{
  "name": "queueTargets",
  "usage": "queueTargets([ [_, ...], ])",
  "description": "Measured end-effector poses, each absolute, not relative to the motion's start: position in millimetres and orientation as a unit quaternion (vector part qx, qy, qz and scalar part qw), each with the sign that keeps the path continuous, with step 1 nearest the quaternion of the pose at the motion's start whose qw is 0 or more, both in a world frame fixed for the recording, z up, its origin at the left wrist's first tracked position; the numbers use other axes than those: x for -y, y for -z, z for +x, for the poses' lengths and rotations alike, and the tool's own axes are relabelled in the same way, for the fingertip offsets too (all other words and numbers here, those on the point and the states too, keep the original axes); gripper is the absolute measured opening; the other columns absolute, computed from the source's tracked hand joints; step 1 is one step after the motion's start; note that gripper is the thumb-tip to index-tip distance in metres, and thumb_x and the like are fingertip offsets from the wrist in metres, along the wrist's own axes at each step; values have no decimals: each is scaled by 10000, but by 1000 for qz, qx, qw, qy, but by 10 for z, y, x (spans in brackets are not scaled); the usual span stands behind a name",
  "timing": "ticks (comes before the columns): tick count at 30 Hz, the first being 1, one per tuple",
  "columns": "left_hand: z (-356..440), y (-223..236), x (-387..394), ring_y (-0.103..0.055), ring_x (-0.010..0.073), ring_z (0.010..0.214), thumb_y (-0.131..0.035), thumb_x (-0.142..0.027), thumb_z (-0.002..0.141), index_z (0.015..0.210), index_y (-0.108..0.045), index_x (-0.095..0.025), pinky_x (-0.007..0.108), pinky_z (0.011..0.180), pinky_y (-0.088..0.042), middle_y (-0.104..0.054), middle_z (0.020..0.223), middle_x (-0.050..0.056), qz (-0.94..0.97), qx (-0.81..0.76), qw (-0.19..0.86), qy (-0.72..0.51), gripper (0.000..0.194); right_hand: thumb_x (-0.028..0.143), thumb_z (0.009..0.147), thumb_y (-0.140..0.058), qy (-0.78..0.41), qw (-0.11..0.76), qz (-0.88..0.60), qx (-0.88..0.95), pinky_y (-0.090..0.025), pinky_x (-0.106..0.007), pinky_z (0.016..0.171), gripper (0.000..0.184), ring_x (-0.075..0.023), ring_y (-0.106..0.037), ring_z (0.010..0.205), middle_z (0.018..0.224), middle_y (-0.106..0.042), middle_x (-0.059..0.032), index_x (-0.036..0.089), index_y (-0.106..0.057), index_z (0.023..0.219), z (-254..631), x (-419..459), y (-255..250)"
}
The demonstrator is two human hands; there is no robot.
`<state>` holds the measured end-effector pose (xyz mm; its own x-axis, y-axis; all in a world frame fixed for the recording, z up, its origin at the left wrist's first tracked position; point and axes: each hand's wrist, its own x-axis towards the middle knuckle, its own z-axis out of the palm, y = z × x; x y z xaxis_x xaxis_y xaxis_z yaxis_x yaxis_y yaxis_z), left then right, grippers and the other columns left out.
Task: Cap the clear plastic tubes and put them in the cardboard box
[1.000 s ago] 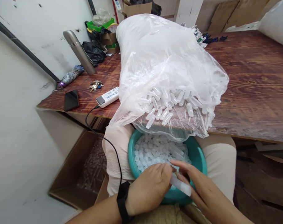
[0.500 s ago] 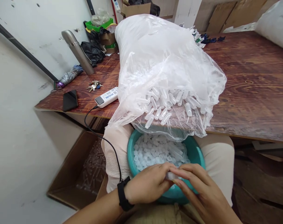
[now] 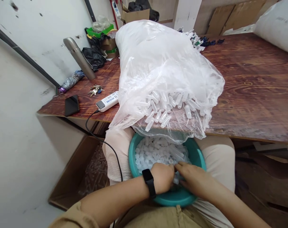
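Both my hands are low inside the teal basin (image 3: 132, 158) held between my knees. My left hand (image 3: 163, 178), with a black watch on its wrist, is curled closed, its fingertips turned away from view. Close by on the right, my right hand (image 3: 193, 177) has its fingers bent and pointing at the left one. A small translucent plastic piece (image 3: 176, 180) shows between the hands; which hand grips it is hidden. Beyond them, many small white translucent caps (image 3: 150, 155) fill the basin, with a clear plastic bag (image 3: 179, 153) lying over some.
A big plastic bag (image 3: 155, 47) on the wooden table (image 3: 248, 95) spills translucent tubes (image 3: 162, 117) near the edge. Left are a phone (image 3: 72, 105), keys (image 3: 95, 90), a white device (image 3: 107, 101) with a black cable and a metal flask (image 3: 79, 58). A cardboard box (image 3: 68, 171) stands below.
Both hands have moved down and slightly left, deeper into the basin. The translucent piece between them is now mostly hidden. My view has shifted a little.
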<state>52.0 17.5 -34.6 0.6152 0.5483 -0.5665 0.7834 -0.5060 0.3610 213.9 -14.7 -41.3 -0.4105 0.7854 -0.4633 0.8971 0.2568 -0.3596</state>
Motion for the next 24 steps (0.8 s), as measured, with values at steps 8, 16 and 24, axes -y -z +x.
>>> queueTargets([
  [8, 363, 287, -147, -718, 366, 992, -702, -352, 874, 1128, -667, -82, 429, 812, -573, -736, 1089, 201, 849, -380, 296, 216, 373, -35, 802, -514, 325, 52, 522, -787, -557, -367, 755, 317, -299, -745, 882, 1019, -708, -155, 116, -725, 983, 2071, 88, 575],
  [16, 142, 184, -216, -708, 305, 973, -560, -424, 961, 1142, -621, -165, 352, 781, -523, -739, 1069, 132, 836, -406, 342, 136, 322, 274, 997, -445, 351, -218, 551, -725, -568, -347, 766, 311, -206, -680, 887, 1023, -648, -82, 230, -634, 1241, 2375, 144, 485],
  [24, -23, 21, -202, -542, 108, 680, -621, -520, 897, 1063, -635, -176, 223, 632, -432, -666, 879, -3, 549, -420, 716, -96, 382, 398, 961, -603, 381, -355, 550, -652, -595, -292, 797, 277, -203, -694, 925, 1066, -699, -77, 264, -710, 1179, 2241, 342, 269],
])
